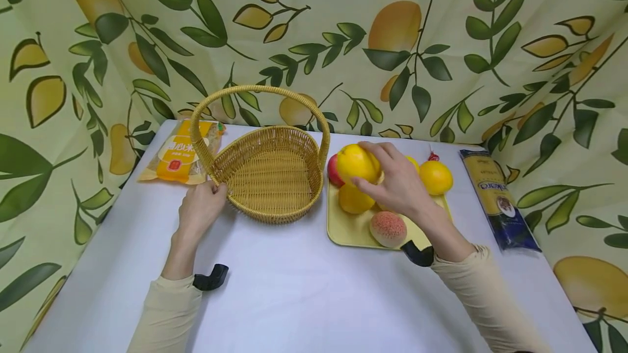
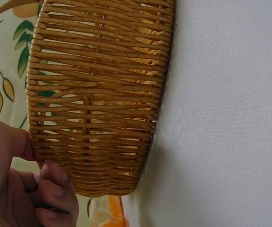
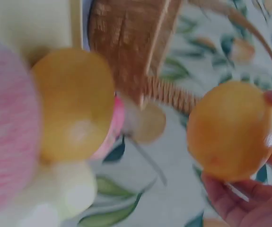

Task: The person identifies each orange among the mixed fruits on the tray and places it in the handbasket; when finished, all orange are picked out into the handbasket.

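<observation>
Left hand: the left hand [image 1: 201, 208] has thumb and curled fingers pinched on the rim of the wicker basket, at its near left side.
Wicker basket: the wicker basket [image 1: 272, 184] stands on the table [image 1: 294, 298] left of its middle, towards the far edge, its arched handle up.
Right hand: the right hand [image 1: 394, 181] is clamped on a yellow fruit [image 1: 355, 162], thumb on one side and fingers on the other.
Held fruit: above the tray's far left corner, apart from the other fruit in the right wrist view.
Tray: the pale yellow tray [image 1: 338, 233] lies just beside the basket, in the table's right half.
On the tray: an orange-yellow fruit [image 1: 354, 200] near the left edge, a red fruit [image 1: 334, 171] at the far left corner, a speckled pink fruit [image 1: 388, 229] by the near edge, another yellow fruit [image 1: 436, 178] towards the far right corner; more sits partly hidden behind the right hand.
Packets: an orange-and-clear packet [image 1: 174, 157] at the table's far left corner; a blue-and-gold packet [image 1: 500, 200] along the right edge.
</observation>
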`<action>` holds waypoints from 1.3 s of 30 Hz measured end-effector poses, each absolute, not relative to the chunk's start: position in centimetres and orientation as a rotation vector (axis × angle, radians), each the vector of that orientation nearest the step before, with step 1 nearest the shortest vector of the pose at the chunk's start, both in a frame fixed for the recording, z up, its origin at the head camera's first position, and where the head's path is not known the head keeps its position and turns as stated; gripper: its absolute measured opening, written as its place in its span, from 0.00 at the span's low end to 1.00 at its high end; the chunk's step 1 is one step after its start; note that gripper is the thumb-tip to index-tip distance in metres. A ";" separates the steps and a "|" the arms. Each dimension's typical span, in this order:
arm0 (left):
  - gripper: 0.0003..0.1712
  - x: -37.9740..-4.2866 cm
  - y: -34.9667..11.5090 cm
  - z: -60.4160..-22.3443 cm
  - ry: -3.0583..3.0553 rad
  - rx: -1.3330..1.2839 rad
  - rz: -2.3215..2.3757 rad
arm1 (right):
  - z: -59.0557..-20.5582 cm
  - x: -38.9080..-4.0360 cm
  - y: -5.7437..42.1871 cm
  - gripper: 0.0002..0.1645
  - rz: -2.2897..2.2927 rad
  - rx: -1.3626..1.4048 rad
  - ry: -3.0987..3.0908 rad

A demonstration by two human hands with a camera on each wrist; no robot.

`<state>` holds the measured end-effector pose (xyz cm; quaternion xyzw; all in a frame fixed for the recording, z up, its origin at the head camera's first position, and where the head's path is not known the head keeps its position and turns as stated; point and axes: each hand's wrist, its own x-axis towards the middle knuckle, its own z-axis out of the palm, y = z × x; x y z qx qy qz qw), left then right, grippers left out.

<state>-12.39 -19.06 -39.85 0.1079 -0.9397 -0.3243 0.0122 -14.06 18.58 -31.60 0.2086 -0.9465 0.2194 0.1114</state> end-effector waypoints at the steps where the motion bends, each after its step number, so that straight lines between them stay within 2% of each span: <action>1: 0.21 -12.4 -19.1 -39.9 -2.931 0.342 -1.008 | -31.4 -14.4 17.7 0.39 0.658 0.688 -2.791; 6: 0.22 -12.3 -19.0 -39.8 -2.923 0.356 -0.990 | -31.1 -15.5 13.3 0.39 0.643 0.986 -2.788; 16: 0.22 -12.3 -19.0 -39.7 -2.934 0.358 -0.994 | -34.1 -16.8 7.5 0.37 0.419 1.154 -2.913; 39: 0.21 -12.4 -19.0 -39.6 -2.934 0.338 -1.007 | -36.1 -17.4 5.9 0.35 0.326 1.205 -3.148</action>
